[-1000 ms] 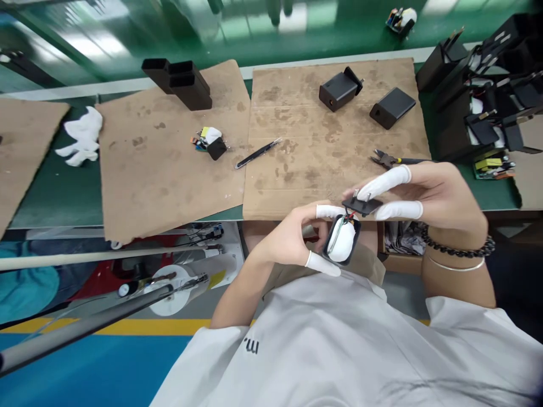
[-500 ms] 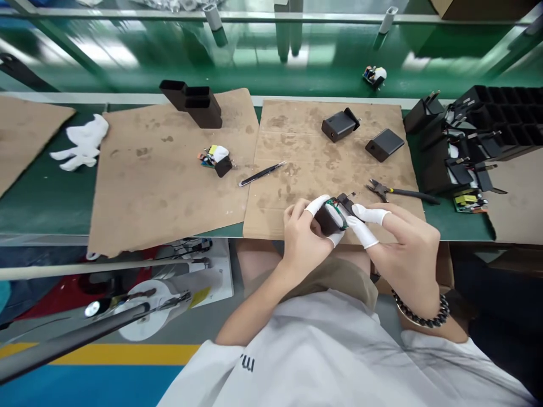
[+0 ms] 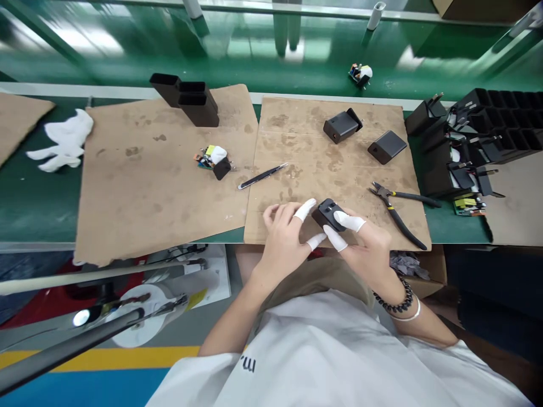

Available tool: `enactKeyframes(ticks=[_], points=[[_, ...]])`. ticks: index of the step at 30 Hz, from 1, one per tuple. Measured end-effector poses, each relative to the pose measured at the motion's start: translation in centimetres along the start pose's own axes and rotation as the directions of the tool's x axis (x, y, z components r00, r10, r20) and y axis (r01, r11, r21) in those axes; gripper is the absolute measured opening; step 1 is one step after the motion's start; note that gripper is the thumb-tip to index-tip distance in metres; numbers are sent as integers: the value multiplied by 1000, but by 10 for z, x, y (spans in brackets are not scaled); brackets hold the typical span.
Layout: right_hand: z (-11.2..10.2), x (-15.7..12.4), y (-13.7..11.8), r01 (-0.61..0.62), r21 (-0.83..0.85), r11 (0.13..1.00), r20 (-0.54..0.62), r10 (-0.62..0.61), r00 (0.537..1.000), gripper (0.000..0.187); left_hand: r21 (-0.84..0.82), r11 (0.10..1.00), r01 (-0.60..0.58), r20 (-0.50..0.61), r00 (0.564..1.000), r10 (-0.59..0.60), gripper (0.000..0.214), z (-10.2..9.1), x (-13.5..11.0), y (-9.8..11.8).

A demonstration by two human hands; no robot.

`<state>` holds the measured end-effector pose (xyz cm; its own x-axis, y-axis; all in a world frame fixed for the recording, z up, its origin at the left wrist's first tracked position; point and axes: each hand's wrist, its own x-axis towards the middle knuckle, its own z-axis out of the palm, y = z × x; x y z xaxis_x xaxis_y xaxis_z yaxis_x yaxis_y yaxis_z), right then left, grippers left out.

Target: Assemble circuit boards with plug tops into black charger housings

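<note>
A black power adapter (image 3: 327, 212) is above the front edge of the cardboard mat, its face with the plug recess turned up. My right hand (image 3: 367, 240) grips it between thumb and forefinger, both in white finger cots. To the left, my left hand (image 3: 284, 234) has its forefinger and thumb spread beside the adapter's left end, also in white cots. Whether those tips touch the case is hard to tell. Cutting pliers (image 3: 388, 198) with black handles lie right of my right hand. Tweezers (image 3: 263, 176) rest beyond my left hand.
Two black adapters (image 3: 342, 125) (image 3: 387, 147) lie behind my hands. A bare circuit assembly (image 3: 212, 161) sits on the left cardboard (image 3: 139, 198), near upright empty cases (image 3: 198, 104). Several cases and adapters (image 3: 458, 152) crowd the right. White gloves (image 3: 63, 141) lie far left.
The black end piece now covers the circuit board that showed in the case. My left hand has loosened and shifted left; my right hand has come left, uncovering the pliers' lower handle.
</note>
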<state>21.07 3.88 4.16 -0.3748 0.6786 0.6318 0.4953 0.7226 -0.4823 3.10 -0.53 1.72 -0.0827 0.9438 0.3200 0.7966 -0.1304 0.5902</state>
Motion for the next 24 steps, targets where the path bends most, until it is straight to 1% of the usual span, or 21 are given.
enactKeyframes(ticks=[3, 4, 6, 7, 8, 10, 11, 12, 14, 15, 16, 18, 20, 21, 22, 24], points=[[-5, 4, 0, 77, -24, 997, -81, -78, 994, 36, 46, 998, 50, -121, 992, -44, 55, -9, -5, -18], [-7, 6, 1, 95, -26, 995, -81, -96, 992, 34, 49, 996, 70, -166, 984, -61, 52, -11, -6, -22], [-10, 9, 4, 98, -17, 995, -27, -98, 995, 25, 44, 996, 78, -230, 971, -66, 45, -11, -7, -27], [-12, 10, 5, 92, -13, 996, -1, -92, 996, 23, 44, 997, 70, -247, 967, -57, 43, -9, -6, -28], [-14, 10, 6, 81, -20, 996, -7, -81, 997, 24, 45, 997, 61, -258, 965, -48, 42, -8, -5, -28], [-16, 10, 7, 51, -57, 997, -48, -54, 997, 34, 49, 997, 55, -268, 963, -40, 40, -6, -4, -26], [-15, 10, 7, 59, -71, 996, -78, -65, 995, 36, 44, 997, 60, -269, 962, -46, 39, -5, -3, -25], [-12, 9, 7, 75, -75, 994, -79, -81, 994, 34, 32, 997, 66, -267, 962, -55, 39, -6, -3, -24], [-4, 8, 10, 92, -60, 994, -1, -93, 996, 19, -21, 997, 81, -233, 969, -83, 39, -10, -2, -22], [0, 7, 12, 94, -51, 994, 47, -92, 995, 13, -71, 994, 87, -200, 975, -100, 39, -12, -2, -20], [4, 6, 15, 84, -43, 996, 81, -80, 993, 11, -141, 986, 89, -158, 981, -112, 41, -14, -1, -19], [8, 5, 21, 46, -11, 999, 135, -44, 990, 12, -322, 944, 67, -64, 994, -93, 48, -16, 3, -16], [8, 4, 27, 11, 80, 997, 174, -25, 984, 16, -485, 874, 18, -1, 1000, -21, 57, -15, 10, -12], [8, 4, 30, -16, 141, 990, 199, -12, 980, 18, -542, 841, 1, 25, 1000, 15, 58, -13, 15, -9], [7, 3, 32, -48, 200, 979, 217, 3, 976, 20, -586, 811, 0, 53, 998, 39, 55, -11, 19, -7], [7, 1, 35, -108, 283, 953, 227, 43, 973, 26, -661, 749, 45, 115, 993, 42, 41, -7, 27, -3]])
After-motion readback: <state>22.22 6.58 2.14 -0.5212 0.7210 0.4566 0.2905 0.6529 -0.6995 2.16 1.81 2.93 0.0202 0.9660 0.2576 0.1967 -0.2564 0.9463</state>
